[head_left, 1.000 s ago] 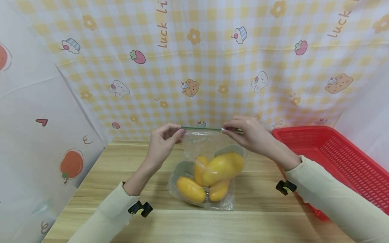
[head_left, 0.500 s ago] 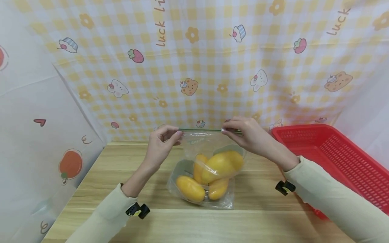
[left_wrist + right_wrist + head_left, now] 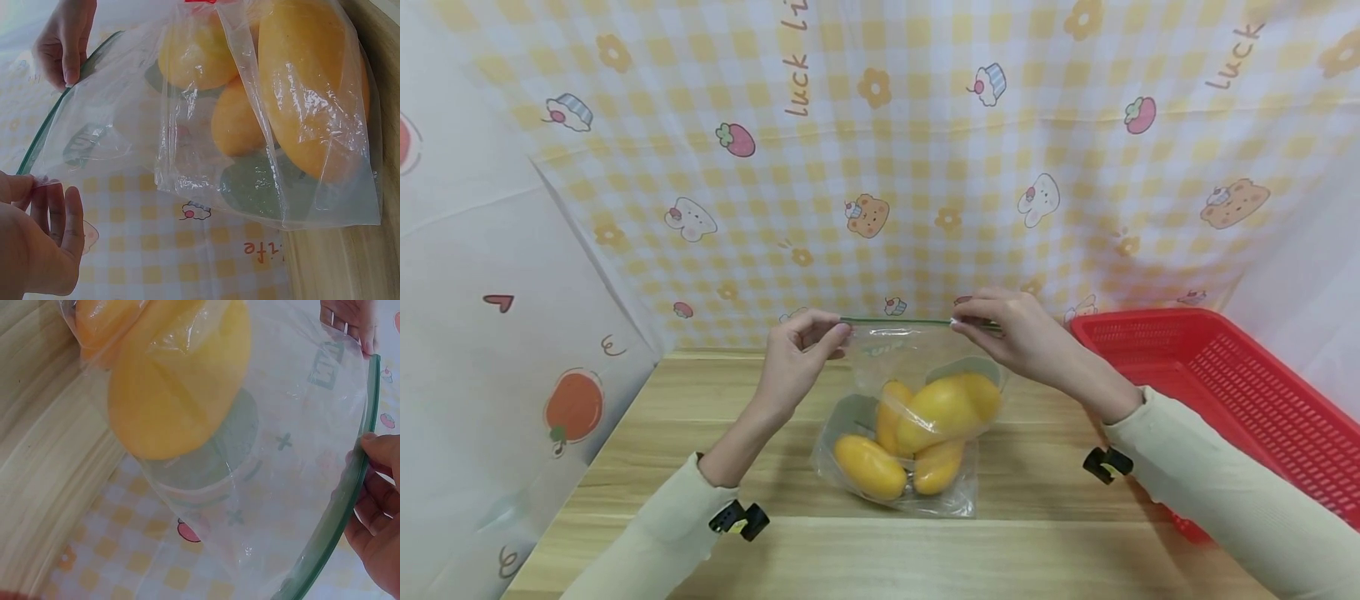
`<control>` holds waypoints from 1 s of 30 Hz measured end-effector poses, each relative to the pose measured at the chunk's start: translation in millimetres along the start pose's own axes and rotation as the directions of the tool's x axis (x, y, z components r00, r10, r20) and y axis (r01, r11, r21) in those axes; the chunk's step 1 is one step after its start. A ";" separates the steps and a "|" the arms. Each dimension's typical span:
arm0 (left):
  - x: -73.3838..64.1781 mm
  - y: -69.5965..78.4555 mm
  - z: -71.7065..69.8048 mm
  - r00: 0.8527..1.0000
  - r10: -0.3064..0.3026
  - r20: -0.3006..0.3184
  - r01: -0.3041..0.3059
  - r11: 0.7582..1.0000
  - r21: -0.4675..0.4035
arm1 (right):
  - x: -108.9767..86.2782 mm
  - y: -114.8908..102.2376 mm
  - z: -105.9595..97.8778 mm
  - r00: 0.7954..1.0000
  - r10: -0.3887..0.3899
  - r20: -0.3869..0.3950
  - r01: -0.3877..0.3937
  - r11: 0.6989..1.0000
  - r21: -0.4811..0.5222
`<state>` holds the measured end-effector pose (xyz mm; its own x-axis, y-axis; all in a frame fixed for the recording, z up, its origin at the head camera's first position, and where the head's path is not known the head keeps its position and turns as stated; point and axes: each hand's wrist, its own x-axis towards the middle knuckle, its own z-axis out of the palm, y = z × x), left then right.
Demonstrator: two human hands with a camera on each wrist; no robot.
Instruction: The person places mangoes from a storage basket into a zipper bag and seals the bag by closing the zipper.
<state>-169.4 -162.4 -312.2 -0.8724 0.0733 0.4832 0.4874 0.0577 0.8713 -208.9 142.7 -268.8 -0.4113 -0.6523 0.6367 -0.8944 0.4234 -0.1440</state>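
A clear zip bag (image 3: 887, 350) with a green zip strip (image 3: 895, 321) along its top stands on the wooden table. Several yellow mangoes (image 3: 871, 467) lie inside it, and their yellow skin (image 3: 181, 381) shows large through the film in the right wrist view. My left hand (image 3: 801, 350) pinches the left end of the strip between thumb and fingers. Farther right, my right hand (image 3: 1018, 333) pinches the same strip, with a small white piece, perhaps the slider, at its fingertips. In the left wrist view, the left hand (image 3: 47, 244) holds the bag's top corner.
A red perforated plastic basket (image 3: 1195, 342) stands at the right, partly behind my right forearm. Behind the wooden table (image 3: 700, 450) hangs a yellow checked cloth (image 3: 925, 167) with cartoon prints. A white printed sheet (image 3: 497, 233) lines the left side.
My right hand has shifted very slightly to the right along the strip, and the white piece with it. The left hand keeps its hold on the corner; the mangoes stay in place.
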 end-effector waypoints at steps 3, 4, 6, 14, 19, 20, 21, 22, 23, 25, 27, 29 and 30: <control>0.0 -0.1 0.0 1.000 0.000 -0.003 0.000 1.000 0.000 | -0.8 0.4 -0.1 1.000 0.006 0.004 -0.006 1.000 0.000; -0.1 0.1 0.1 1.000 -0.001 -0.005 0.001 1.000 0.000 | -1.1 0.5 -0.1 1.000 0.007 0.005 -0.007 1.000 0.000; -0.5 0.4 0.4 1.000 -0.001 -0.007 0.001 1.000 0.000 | -1.4 0.5 -0.3 1.000 0.008 0.003 -0.008 1.000 0.002; -0.9 -0.4 0.0 1.000 -0.004 -0.006 0.004 1.000 0.002 | -2.9 1.9 -1.0 1.000 0.006 0.003 -0.007 1.000 0.011; -0.9 -1.1 -1.1 1.000 0.004 0.000 -0.003 1.000 0.005 | -3.6 2.7 -1.6 1.000 0.004 0.002 -0.004 1.000 0.010; -1.0 -1.1 -1.3 1.000 0.005 0.001 -0.005 1.000 0.008 | -3.9 2.8 -1.5 1.000 0.004 0.004 -0.004 1.000 0.009; -1.2 -1.0 -1.5 1.000 0.006 0.002 -0.006 1.000 0.010 | -3.9 2.7 -1.6 1.000 0.004 0.005 -0.004 1.000 0.008; -1.3 -1.0 -1.6 1.000 0.007 0.001 -0.007 1.000 0.011 | -4.2 2.8 -1.6 1.000 0.005 0.006 -0.005 1.000 0.005; -1.4 -0.9 -1.8 1.000 0.008 0.001 -0.008 1.000 0.012 | -4.4 2.9 -1.6 1.000 0.006 0.007 -0.006 1.000 0.003; -1.4 -1.1 -1.9 1.000 0.008 0.000 -0.008 1.000 0.012 | -4.9 3.2 -1.8 1.000 0.009 0.008 -0.009 1.000 -0.001; -1.4 -0.9 -2.0 1.000 0.009 -0.001 -0.009 1.000 0.010 | -5.6 3.7 -2.2 1.000 0.013 0.010 -0.013 1.000 -0.006; -1.3 -0.8 -2.1 1.000 0.010 -0.002 -0.010 1.000 0.009 | -6.2 4.5 -2.7 1.000 0.017 0.010 -0.016 1.000 -0.011; -1.2 -0.8 -2.1 1.000 0.011 -0.003 -0.011 1.000 0.009 | -6.6 4.8 -3.1 1.000 0.018 0.010 -0.018 1.000 -0.013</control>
<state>-168.7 -164.6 -313.2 -0.8672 0.0714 0.4928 0.4971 0.0658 0.8652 -210.0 150.9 -271.3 -0.4290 -0.6507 0.6266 -0.8845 0.4432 -0.1453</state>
